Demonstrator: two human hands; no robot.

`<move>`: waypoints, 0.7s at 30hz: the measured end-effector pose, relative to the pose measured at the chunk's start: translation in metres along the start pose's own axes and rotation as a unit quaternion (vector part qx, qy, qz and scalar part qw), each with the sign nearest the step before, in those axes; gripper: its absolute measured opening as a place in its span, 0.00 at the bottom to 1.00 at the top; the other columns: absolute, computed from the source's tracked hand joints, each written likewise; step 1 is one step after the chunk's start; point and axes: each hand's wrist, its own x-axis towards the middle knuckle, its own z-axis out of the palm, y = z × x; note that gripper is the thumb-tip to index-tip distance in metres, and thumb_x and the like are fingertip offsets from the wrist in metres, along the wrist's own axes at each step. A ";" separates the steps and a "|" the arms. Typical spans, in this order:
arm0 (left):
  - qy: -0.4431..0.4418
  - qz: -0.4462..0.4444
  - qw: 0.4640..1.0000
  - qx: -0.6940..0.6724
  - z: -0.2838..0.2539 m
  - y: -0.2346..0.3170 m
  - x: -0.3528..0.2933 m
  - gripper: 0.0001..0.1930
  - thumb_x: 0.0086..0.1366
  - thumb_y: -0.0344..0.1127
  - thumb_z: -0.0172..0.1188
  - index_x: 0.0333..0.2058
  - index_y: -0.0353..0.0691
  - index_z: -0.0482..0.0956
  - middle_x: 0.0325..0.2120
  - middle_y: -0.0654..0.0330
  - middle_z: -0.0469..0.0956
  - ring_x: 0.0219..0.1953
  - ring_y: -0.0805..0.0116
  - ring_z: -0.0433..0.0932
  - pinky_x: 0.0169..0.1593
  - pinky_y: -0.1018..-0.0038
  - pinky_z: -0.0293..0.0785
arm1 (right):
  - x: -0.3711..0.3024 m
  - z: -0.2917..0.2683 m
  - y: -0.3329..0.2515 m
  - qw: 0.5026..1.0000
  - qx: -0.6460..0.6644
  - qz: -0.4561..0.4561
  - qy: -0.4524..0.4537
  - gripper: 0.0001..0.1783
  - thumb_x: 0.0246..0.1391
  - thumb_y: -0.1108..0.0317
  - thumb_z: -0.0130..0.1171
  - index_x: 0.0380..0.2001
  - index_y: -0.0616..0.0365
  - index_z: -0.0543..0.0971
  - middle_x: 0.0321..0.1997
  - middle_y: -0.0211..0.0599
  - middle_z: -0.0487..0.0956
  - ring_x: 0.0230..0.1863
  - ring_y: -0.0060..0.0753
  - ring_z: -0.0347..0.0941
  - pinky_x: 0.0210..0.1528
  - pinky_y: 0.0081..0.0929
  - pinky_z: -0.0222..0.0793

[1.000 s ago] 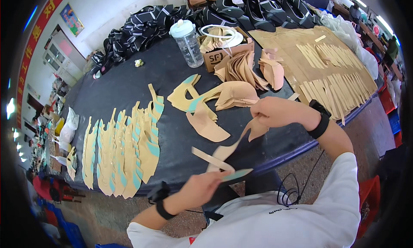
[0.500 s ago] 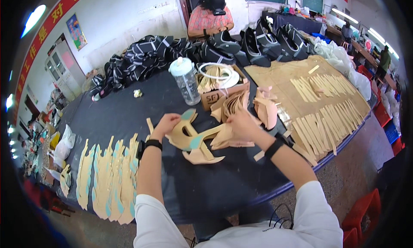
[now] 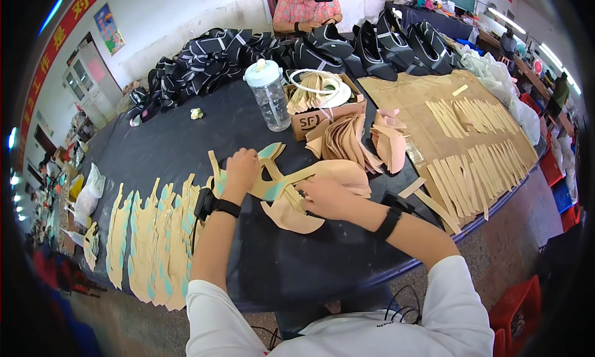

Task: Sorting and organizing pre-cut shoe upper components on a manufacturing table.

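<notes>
My left hand has its fingers closed on the upper left of a curved tan cut piece with teal patches. My right hand, fingers bent together, grips the right side of that same piece, where a long narrow arm of it runs right. A smooth pinkish-tan piece lies partly under it, just below my hands. Further pinkish-tan pieces lie beyond my right hand, beside a fanned stack of folded tan pieces. The tips of my right fingers are partly hidden.
Rows of tan pieces with teal patches lie at left. Tan strips cover a brown board at right. A lidded clear jug and a cardboard box stand behind; black shoe uppers and a person are at the far side.
My right hand has moved left and toward me, from the far end of the narrow arm to near the piece's middle. My left hand has shifted slightly right and turned over the piece.
</notes>
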 end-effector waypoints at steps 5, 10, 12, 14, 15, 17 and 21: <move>-0.153 -0.026 0.987 -0.030 -0.016 0.028 -0.016 0.15 0.60 0.41 0.54 0.42 0.41 0.77 0.41 0.53 0.76 0.44 0.53 0.76 0.46 0.57 0.71 | 0.003 0.035 0.004 0.996 -0.074 0.048 0.014 0.13 0.45 0.67 0.56 0.36 0.59 0.74 0.33 0.44 0.74 0.39 0.43 0.75 0.38 0.42 0.72; -0.118 0.023 0.990 -0.069 -0.012 0.013 -0.036 0.21 0.62 0.42 0.51 0.52 0.38 0.70 0.50 0.49 0.71 0.48 0.50 0.74 0.50 0.59 0.71 | 0.003 0.036 -0.014 0.978 -0.170 -0.036 0.116 0.07 0.43 0.67 0.57 0.26 0.58 0.76 0.32 0.40 0.74 0.39 0.40 0.73 0.37 0.36 0.71; -0.098 0.019 0.991 -0.091 -0.011 0.014 -0.038 0.21 0.62 0.42 0.51 0.52 0.39 0.71 0.49 0.51 0.72 0.49 0.50 0.73 0.52 0.60 0.70 | 0.004 0.037 -0.016 0.965 -0.200 -0.093 0.139 0.08 0.43 0.65 0.57 0.24 0.58 0.77 0.30 0.39 0.74 0.41 0.40 0.70 0.40 0.35 0.68; -0.088 0.015 0.991 -0.098 -0.008 0.015 -0.035 0.21 0.63 0.41 0.50 0.53 0.39 0.70 0.49 0.50 0.72 0.49 0.50 0.73 0.52 0.60 0.69 | 0.002 0.039 -0.018 0.968 -0.207 -0.088 0.110 0.10 0.43 0.63 0.57 0.24 0.58 0.78 0.31 0.38 0.74 0.42 0.40 0.69 0.42 0.36 0.67; -0.109 -0.015 0.983 -0.148 -0.008 0.014 -0.032 0.20 0.63 0.40 0.50 0.52 0.38 0.71 0.49 0.50 0.72 0.51 0.51 0.72 0.53 0.61 0.68 | 0.001 0.041 -0.020 0.971 -0.211 -0.083 0.080 0.11 0.44 0.61 0.58 0.24 0.59 0.78 0.32 0.38 0.74 0.42 0.41 0.69 0.43 0.37 0.66; -0.027 -0.050 0.949 -0.311 0.006 -0.008 -0.042 0.17 0.62 0.35 0.51 0.48 0.37 0.72 0.46 0.48 0.73 0.50 0.50 0.72 0.53 0.62 0.67 | -0.003 0.043 -0.033 0.976 -0.176 -0.072 0.103 0.13 0.44 0.59 0.58 0.26 0.58 0.79 0.33 0.39 0.74 0.42 0.40 0.69 0.42 0.37 0.65; 0.100 -0.065 0.954 -0.274 -0.038 -0.034 -0.061 0.13 0.58 0.28 0.54 0.43 0.34 0.75 0.42 0.46 0.76 0.46 0.52 0.74 0.47 0.64 0.71 | -0.028 0.020 -0.061 0.979 -0.104 -0.114 0.137 0.17 0.45 0.55 0.60 0.33 0.56 0.78 0.36 0.37 0.73 0.41 0.37 0.69 0.41 0.33 0.62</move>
